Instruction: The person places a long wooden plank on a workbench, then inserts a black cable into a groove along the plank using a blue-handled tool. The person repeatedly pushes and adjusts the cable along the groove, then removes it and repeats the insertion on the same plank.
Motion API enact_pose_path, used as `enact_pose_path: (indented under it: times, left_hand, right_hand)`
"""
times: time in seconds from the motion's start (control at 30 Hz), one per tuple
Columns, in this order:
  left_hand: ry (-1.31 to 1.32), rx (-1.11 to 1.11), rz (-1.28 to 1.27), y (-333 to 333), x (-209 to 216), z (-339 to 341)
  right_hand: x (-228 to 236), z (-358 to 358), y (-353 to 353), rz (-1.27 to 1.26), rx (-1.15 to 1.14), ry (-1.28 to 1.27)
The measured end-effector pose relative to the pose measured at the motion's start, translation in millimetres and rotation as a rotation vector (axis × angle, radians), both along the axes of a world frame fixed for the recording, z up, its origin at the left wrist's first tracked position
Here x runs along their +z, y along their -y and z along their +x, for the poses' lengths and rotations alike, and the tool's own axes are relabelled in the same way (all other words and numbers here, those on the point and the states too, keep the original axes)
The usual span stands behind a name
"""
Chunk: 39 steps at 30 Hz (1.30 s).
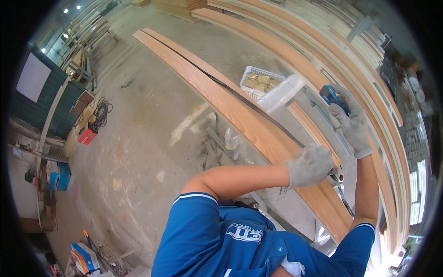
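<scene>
Blue shirt [207, 247] — wooden board [263, 136] between, basket [253, 93] beyond

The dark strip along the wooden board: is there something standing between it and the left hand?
Nothing visible stands between them: the gloved left hand appears closed on the dark strip, which runs along the wooden board up to it.

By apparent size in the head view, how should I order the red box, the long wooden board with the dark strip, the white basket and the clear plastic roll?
1. Long wooden board
2. White basket and clear plastic roll: too alike to rank
3. Red box, smallest in the picture
</scene>
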<state>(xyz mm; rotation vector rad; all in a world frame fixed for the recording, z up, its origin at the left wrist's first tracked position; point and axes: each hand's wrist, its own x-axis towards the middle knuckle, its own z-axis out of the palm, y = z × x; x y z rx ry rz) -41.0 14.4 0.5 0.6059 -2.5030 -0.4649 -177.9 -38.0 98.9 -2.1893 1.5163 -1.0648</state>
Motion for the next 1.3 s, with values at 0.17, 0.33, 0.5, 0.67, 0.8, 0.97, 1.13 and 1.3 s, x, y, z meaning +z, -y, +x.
enact_pose_path:
  times: [0.17,0.33,0.5,0.67,0.8,0.97,1.13,1.3]
  left_hand:
    - [0.145,-0.099,-0.163,-2,13,3]
    - [-0.148,-0.047,-0.518,-6,12,7]
    - [-0.068,-0.1,-0.461,-5,-3,6]
    - [-0.053,-0.09,-0.009,-6,-6,4]
    - [-0.037,-0.158,0.243,3,0,9]
    - [0.067,-0.137,0.394,10,11,9]
    - [0.018,-0.136,0.282,3,9,10]
    - [0.054,-0.05,0.073,-12,-17,-6]
  right_hand:
    - [5,-34,-35,0.291,-0.059,0.155]
    - [-4,-79,-103,0.737,-0.022,0.09]
    - [-33,-82,-152,0.686,-0.204,0.204]
    - [-30,-71,-176,0.048,-0.054,-0.435]
    - [-30,-60,-185,-0.155,-0.021,-0.804]
    - [-38,-53,-192,-0.265,-0.021,-0.839]
    - [-45,-59,-191,0.142,-0.147,-0.334]
    - [-35,-73,-170,0.642,-0.249,-0.061]
